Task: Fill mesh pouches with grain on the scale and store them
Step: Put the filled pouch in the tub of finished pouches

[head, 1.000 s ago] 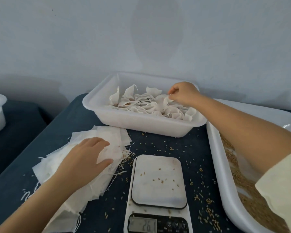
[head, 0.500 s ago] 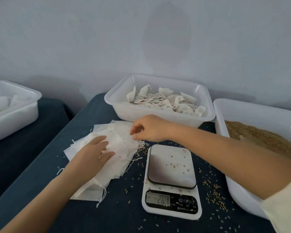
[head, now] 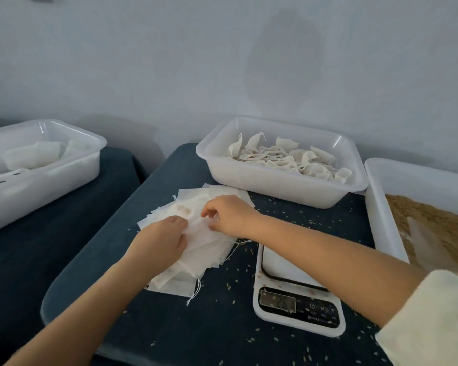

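A loose pile of flat white mesh pouches [head: 193, 249] lies on the dark table left of the white scale [head: 296, 291]. My left hand [head: 161, 239] rests on the pile and its fingertips pinch the top pouch's edge. My right hand [head: 228, 215] reaches across the scale, fingers curled, pinching the same top pouch from the right. The scale's platform holds only a few grains; its display reads about 26. Filled pouches [head: 283, 159] lie in the white tub [head: 280, 186] at the back. Grain [head: 434, 228] fills the white bin [head: 381, 207] at the right.
Another white tub [head: 37, 170] with white bundles stands at the far left on a separate dark surface. Loose grains are scattered over the table around the scale. A wall rises just behind the tubs. My right forearm crosses over the scale.
My right hand left the back tub, swung left and down, and now pinches the top pouch of the pile. The left hand stayed on the pile. The view shifted left.
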A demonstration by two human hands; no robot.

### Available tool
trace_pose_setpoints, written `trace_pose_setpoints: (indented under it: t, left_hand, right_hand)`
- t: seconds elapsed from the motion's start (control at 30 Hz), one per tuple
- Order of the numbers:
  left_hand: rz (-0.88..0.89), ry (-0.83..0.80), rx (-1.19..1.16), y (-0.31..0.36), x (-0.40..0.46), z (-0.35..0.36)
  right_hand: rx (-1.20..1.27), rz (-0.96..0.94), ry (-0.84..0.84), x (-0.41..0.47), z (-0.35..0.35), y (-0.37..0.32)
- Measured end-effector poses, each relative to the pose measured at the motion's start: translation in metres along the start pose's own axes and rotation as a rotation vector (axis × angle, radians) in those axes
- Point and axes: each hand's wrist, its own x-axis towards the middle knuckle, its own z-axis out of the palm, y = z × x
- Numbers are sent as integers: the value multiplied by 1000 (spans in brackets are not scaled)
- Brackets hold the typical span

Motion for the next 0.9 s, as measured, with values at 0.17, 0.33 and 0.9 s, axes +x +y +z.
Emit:
trace_pose_setpoints:
  t: [0.17, 0.33, 0.9]
  left_hand:
    - [-8, 217, -94, -4, -2, -12]
    - [6, 302, -455, 6, 8, -44]
    - [-326, -140, -1553, 50, 18, -40]
  right_hand:
    - [-28, -73, 29, -8, -6, -3]
    - [93, -186, 180, -15, -31, -13]
    - [1110, 341, 114, -46, -73, 19]
